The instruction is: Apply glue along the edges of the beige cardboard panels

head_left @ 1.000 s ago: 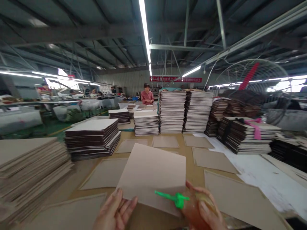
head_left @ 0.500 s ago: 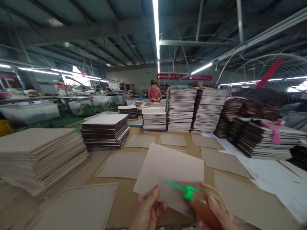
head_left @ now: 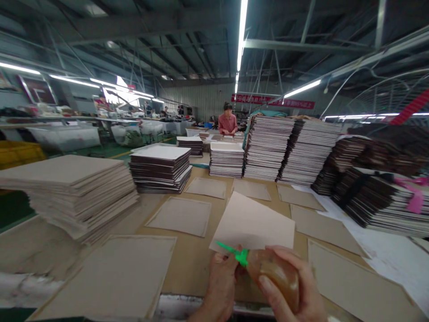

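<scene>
Cardboard (head_left: pixel 258 219) seems pinched at its near edge by the left hand (head_left: pixel 221 277); the right hand (head_left: pixel 303 282) wraps its fingers round the bottle (head_left: pixel 282 276). Best squeeze gently, nozzle (head_left: pixel 226 247) low.

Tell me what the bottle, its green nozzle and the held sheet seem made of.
Bottle: likely glossy plastic, somewhat translucent, from its amber look and highlights.
Green nozzle: probably plastic, judging by its uniform bright colour.
Held sheet: apparently matte card, flat and shineless.
</scene>
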The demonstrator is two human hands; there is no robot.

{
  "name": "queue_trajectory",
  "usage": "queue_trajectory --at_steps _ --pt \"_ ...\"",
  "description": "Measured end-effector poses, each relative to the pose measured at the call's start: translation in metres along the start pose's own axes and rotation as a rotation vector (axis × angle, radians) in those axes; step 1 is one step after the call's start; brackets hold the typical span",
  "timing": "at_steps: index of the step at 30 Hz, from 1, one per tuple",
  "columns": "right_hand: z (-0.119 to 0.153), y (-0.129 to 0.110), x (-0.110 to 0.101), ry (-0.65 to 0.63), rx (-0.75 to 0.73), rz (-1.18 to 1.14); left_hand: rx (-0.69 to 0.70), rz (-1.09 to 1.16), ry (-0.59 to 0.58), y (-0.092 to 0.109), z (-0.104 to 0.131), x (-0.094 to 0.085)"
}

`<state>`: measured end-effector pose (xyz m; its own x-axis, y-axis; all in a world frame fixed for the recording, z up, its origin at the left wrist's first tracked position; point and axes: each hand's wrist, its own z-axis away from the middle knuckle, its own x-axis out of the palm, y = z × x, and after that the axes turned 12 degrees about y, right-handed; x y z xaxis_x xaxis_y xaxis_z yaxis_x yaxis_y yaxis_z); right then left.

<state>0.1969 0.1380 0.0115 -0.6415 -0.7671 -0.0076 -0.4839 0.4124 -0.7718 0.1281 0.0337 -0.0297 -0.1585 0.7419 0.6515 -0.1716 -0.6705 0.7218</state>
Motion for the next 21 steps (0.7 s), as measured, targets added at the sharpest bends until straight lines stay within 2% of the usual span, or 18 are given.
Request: queue_trajectory --at_steps 3,7,11,17,21 --pt "-0.008 0.008 0.009 -0.089 -0.181 0.054 0.005 -0.026 -0.056 0.002 0.001 0.001" --pt "-0.013 0.01 0.012 -0.139 -0.301 0.096 0.0 -0.05 -0.074 0.003 0.002 0.0" --pt "-0.013 0.008 0.009 -0.225 -0.41 0.135 0.028 -0.055 -0.038 0.002 0.002 0.0" --pt "-0.017 0.011 0.004 -0.214 -0.454 0.156 0.016 -0.049 -0.095 0.002 0.003 0.001" --pt "-0.018 0.013 0.005 -0.284 -0.495 0.139 0.035 -0.059 -0.037 0.003 0.003 0.003"
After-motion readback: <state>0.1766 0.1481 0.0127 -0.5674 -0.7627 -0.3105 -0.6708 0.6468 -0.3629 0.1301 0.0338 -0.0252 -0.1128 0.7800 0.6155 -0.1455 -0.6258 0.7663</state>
